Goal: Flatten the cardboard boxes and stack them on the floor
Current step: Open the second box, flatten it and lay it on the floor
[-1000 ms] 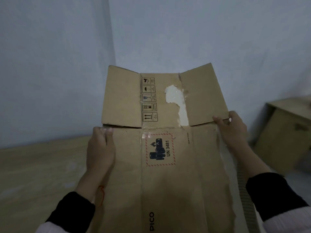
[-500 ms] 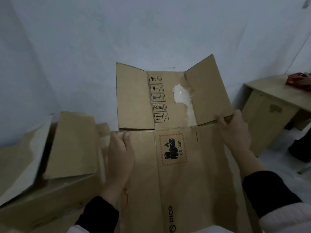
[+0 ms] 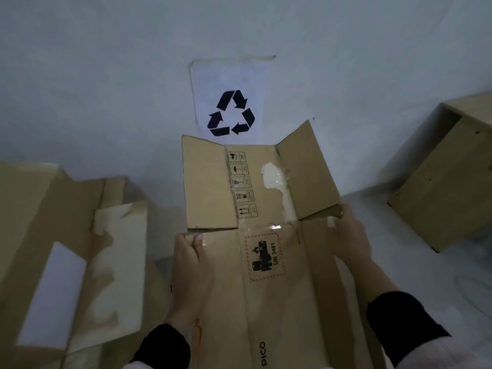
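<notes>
I hold a flattened brown cardboard box (image 3: 269, 283) out in front of me, its long panel running away from my chest towards the pale wall (image 3: 106, 75). My left hand (image 3: 190, 270) grips the left edge, fingers (image 3: 198, 239) curled over onto the top face just below the flaps. My right hand (image 3: 350, 241) is closed on the right edge at the fold where the right flap starts. The box's far flaps stand open and tilted up: a left flap, a middle panel with a column of small black handling symbols, and a right flap angled upward. A torn white patch (image 3: 275, 177) of peeled tape or label shows on the middle panel. On the main face there is a red dashed square with a black battery mark and "UN 3481" (image 3: 265, 258), and "PICO" printed near my end.

To my left, more flattened brown cardboard (image 3: 80, 249) lies spread on the floor. On the wall ahead hangs a white sheet with a black recycling symbol (image 3: 231, 113). At the right stands a light wooden cabinet (image 3: 447, 187).
</notes>
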